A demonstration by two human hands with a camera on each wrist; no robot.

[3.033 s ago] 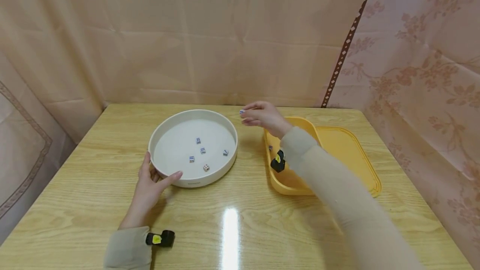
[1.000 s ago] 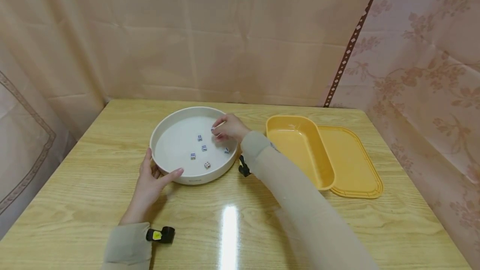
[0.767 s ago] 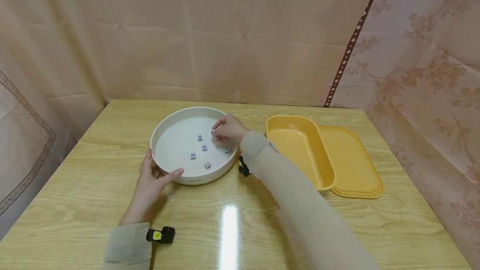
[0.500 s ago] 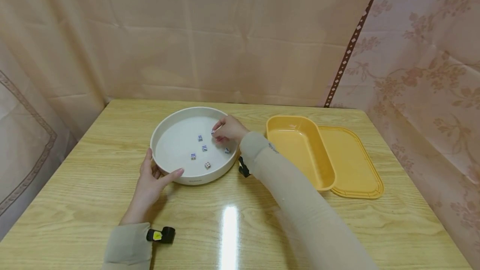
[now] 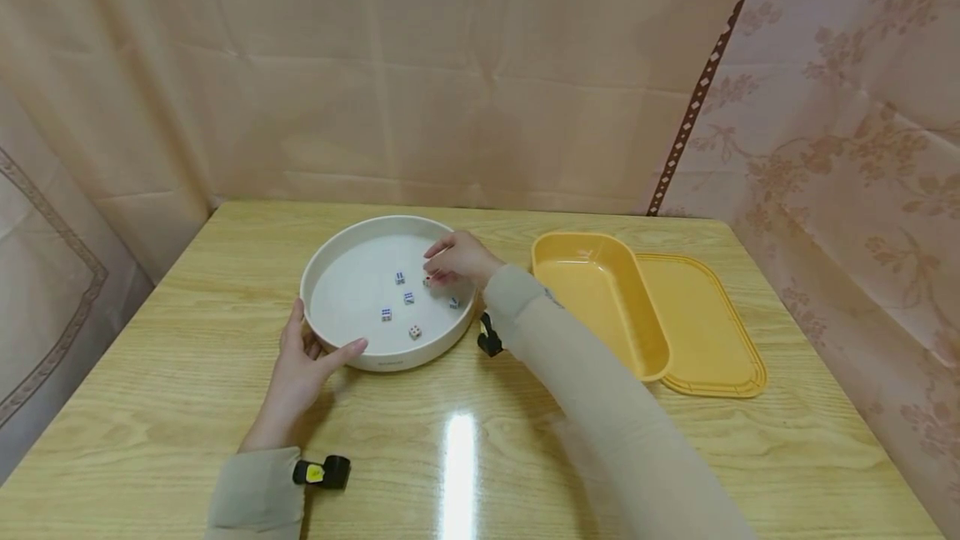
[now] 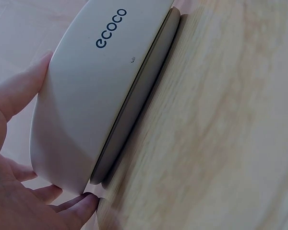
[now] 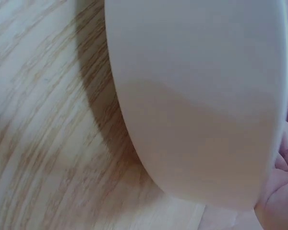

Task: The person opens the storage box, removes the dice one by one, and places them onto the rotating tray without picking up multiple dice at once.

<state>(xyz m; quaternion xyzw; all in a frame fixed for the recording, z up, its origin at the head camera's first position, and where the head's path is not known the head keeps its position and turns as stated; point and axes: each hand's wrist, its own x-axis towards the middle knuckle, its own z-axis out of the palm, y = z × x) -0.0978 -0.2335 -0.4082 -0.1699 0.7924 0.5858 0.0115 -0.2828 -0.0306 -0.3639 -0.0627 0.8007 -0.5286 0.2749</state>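
Observation:
A white round tray [image 5: 352,273] stands on the table with several dice inside. Most show blue pips, like the die [image 5: 386,315]; one die [image 5: 415,332] has red pips. At the tray's lower left, my left hand [image 5: 300,373] holds its side; the left wrist view shows the thumb [image 6: 26,88] at the rim and the other fingers around the lower wall. My right hand [image 5: 461,258] reaches over the right rim, fingers parted and loosely bent. Just under its fingertips lies a die [image 5: 427,281] with a red pip up; whether they touch it is unclear.
A yellow rectangular container [image 5: 600,298] stands right of the tray, partly hidden by the right sleeve. Its flat yellow lid [image 5: 701,323] lies beside it. Curtains [image 5: 480,107] hang behind the wooden table [image 5: 390,457].
My right hand has moved left from beside the yellow container into the tray, bringing a die. That die has dropped from between the fingertips to the tray floor. The left hand stays put.

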